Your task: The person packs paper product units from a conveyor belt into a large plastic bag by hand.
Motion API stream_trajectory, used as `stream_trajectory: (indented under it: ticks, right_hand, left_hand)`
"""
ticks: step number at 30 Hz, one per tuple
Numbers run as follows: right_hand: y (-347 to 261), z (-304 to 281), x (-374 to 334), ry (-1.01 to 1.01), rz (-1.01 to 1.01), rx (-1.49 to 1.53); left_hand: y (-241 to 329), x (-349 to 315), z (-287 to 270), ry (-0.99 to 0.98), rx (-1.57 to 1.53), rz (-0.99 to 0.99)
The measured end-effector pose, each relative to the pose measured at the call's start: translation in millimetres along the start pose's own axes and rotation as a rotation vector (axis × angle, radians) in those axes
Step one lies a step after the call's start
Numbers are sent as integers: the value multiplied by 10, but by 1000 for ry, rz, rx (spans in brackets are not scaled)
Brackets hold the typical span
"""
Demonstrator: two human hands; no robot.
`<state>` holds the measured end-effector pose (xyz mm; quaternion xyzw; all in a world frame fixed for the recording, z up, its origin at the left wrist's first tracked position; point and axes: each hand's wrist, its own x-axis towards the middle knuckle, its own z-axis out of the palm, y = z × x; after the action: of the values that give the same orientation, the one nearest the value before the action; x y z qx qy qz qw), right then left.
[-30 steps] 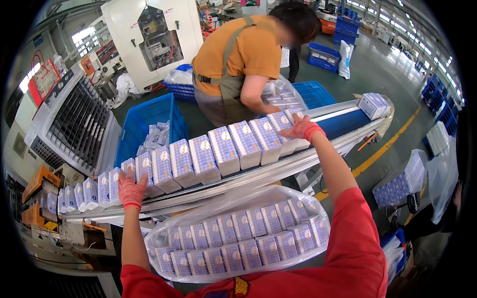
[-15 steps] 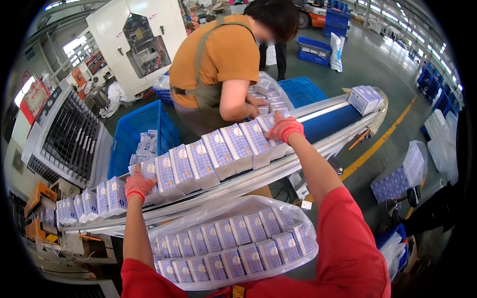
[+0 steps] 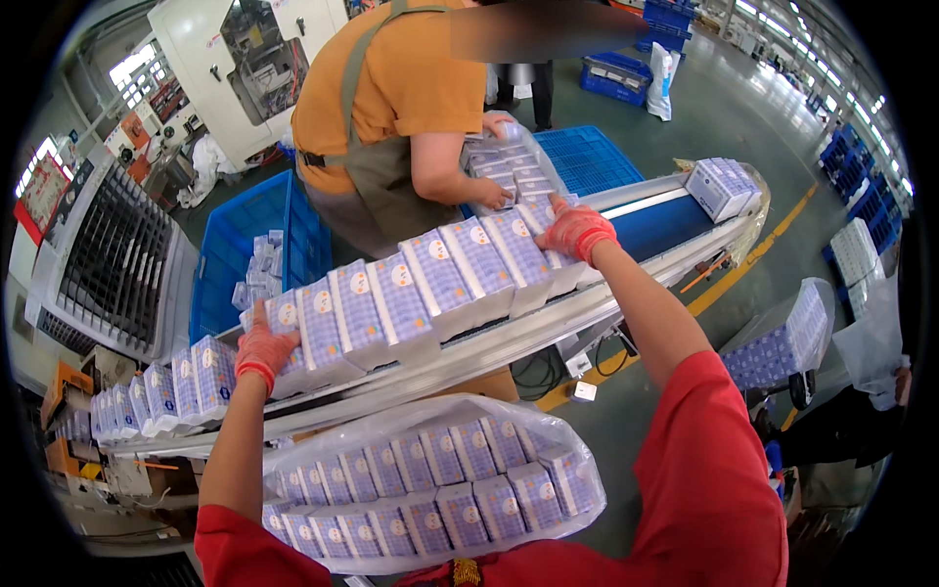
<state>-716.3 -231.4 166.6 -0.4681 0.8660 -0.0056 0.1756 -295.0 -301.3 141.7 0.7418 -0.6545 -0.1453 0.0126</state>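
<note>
Left hand (image 3: pixel 266 350) is bracing the left end of the purple-and-white pack row (image 3: pixel 401 303), fingers less spread than a second ago; right hand (image 3: pixel 579 233) is curling over the right end. Packs are standing on the conveyor (image 3: pixel 650 235), now bracketed; can't tell squeeze firmness.

gleams as smooth metal along the conveyor rail (image 3: pixel 518 338); shines as wrinkled clear plastic on the bag (image 3: pixel 391 419); looks smooth on the packs (image 3: pixel 479 262), matt on the red cloth sleeves (image 3: pixel 709 450).
</note>
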Motion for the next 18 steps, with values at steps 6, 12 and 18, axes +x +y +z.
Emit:
stream_trajectory:
  ticks: [6,12,18]
  right_hand:
    - [296,-23,74,32,-35,13]
    - [545,10,87,125,-79,36]
    - [933,36,139,249,-164,153]
  left_hand:
    - [475,-319,-24,-3,-48,-10]
    - [626,-453,27,20,-106,36]
    - [722,-484,92,66,-141,104]
